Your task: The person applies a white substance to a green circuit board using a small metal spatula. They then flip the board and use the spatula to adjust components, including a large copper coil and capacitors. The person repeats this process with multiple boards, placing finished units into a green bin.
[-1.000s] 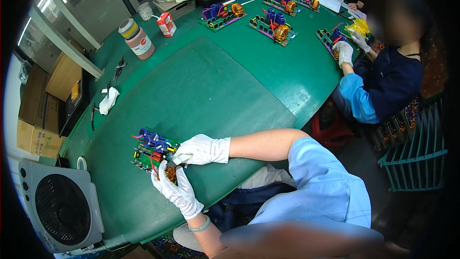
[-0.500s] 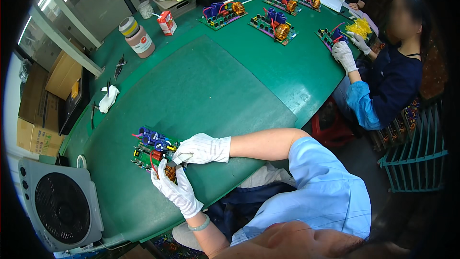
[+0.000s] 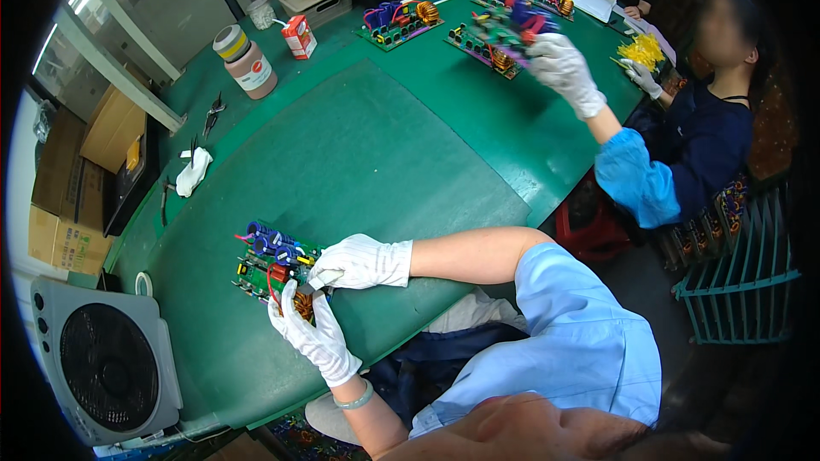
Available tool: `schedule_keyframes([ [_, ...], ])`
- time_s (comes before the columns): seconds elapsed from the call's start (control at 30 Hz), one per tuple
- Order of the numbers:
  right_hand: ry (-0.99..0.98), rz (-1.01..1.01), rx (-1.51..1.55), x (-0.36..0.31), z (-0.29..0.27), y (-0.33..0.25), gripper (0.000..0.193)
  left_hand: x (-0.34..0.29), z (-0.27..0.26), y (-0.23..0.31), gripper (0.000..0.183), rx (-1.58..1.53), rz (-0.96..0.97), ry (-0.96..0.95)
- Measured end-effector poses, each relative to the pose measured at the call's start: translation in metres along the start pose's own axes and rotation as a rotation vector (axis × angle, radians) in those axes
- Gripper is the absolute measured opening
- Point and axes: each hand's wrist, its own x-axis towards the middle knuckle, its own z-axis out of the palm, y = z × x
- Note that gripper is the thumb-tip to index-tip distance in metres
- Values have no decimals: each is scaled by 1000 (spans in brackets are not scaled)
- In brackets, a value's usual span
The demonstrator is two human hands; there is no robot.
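Note:
A green circuit board (image 3: 254, 273) lies on the table in front of me, with blue capacitors (image 3: 272, 242), a red wire and a copper-wound coil (image 3: 302, 306). Wearing a white glove, my left hand (image 3: 312, 337) grips the board's near end, fingers around the coil. From the right, my right hand (image 3: 363, 262), also gloved, is closed over the board's right side. A small greyish edge shows beneath its fingertips by the coil; what it belongs to is hidden.
A fan (image 3: 111, 367) stands at the left. Pliers (image 3: 213, 115), a white cloth (image 3: 195, 172), a jar (image 3: 246, 64) and a drink carton (image 3: 299, 37) sit along the far left edge. Across the table, a co-worker's gloved hand (image 3: 564, 72) holds another board above more circuit boards (image 3: 397, 24).
The co-worker has lifted a circuit board from the right side of the table and moved it left, over the other boards. My hands and my board have hardly moved.

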Motion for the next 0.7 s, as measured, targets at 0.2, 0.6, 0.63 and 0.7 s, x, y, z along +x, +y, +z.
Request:
schedule_keyframes([
  [0.2,-10,-1,-11,0,-3,-2,18,0,1,-2,46,-27,0,0],
  [0.6,22,7,24,1,0,0,20,0,1,-2,47,-23,6,-3],
  [0.63,6,4,14,1,-1,0,20,0,1,-1,47,-22,-2,-2],
  [0.7,-27,3,-9,0,-3,0,22,0,1,2,47,-25,-19,-1],
])
